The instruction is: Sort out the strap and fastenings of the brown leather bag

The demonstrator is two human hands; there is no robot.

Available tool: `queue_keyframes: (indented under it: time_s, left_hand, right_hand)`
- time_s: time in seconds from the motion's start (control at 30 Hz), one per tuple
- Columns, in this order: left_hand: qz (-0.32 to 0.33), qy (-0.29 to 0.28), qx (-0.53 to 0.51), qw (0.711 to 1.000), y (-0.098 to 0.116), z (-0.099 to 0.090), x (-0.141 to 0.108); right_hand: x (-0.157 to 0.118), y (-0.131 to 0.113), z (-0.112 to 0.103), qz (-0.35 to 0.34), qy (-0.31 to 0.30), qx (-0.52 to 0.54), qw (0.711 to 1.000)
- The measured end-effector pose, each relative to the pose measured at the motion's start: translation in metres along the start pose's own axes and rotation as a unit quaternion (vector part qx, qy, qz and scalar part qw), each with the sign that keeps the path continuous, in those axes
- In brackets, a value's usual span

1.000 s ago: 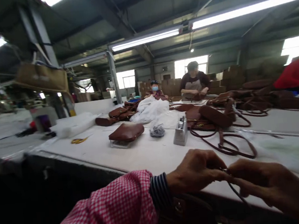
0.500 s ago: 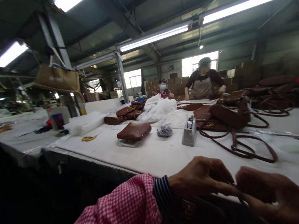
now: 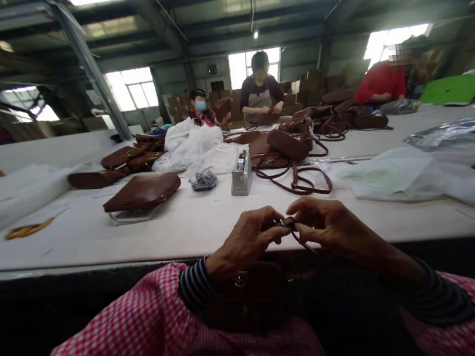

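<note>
My left hand (image 3: 247, 236) is closed in a pinch on a thin brown leather strap (image 3: 288, 222) with a small metal buckle. My right hand (image 3: 336, 227) pinches the same strap from the other side, thumb below and fingers above. A loop of it hangs under the right fingers. Against my lap, below both hands, rests a dark brown handbag (image 3: 254, 303) with a metal clasp on its front; shadow hides much of it.
A tape dispenser (image 3: 241, 173) stands on the white table (image 3: 208, 226), by a bagged dark bundle (image 3: 202, 179). Left lie a brown pouch (image 3: 142, 192) and yellow-handled scissors (image 3: 28, 229). Brown bags (image 3: 287, 144) are piled beyond. Several people work across the table.
The view has swung right and tilted down. My hands now sit centrally in view, with the strap and buckle between them plainly visible. A person in red has come into sight.
</note>
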State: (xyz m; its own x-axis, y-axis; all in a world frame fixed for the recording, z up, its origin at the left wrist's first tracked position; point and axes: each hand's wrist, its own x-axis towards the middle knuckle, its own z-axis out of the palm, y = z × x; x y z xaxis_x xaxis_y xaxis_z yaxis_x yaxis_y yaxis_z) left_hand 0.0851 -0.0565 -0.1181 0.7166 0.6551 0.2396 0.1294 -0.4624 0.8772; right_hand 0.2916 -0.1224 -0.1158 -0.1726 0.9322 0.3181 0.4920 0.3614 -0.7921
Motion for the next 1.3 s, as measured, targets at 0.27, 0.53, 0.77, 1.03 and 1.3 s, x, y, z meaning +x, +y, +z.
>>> queue_keyframes:
  time_s: [0.27,0.53,0.77,1.03,1.3]
  left_hand:
    - [0.056,-0.019,0.055,0.997,0.016,-0.019,0.028]
    - [0.051,0.015,0.012,0.999,0.033,-0.017,0.037]
    - [-0.026,0.021,-0.106,0.994,0.007,0.007,0.03]
    - [0.044,-0.037,-0.048,0.997,0.032,-0.01,0.043]
    - [0.067,-0.115,-0.061,0.989,0.042,-0.024,0.061]
  right_hand:
    - [0.023,-0.022,-0.017,-0.142,0.029,-0.33,0.933]
    - [0.019,-0.018,-0.016,-0.057,0.186,-0.02,0.981]
    - [0.015,0.011,-0.011,0.031,0.231,0.238,0.943]
    - [0.015,-0.017,-0.02,-0.25,0.199,-0.473,0.821]
    - [0.023,-0.015,-0.029,-0.235,0.248,-0.45,0.825]
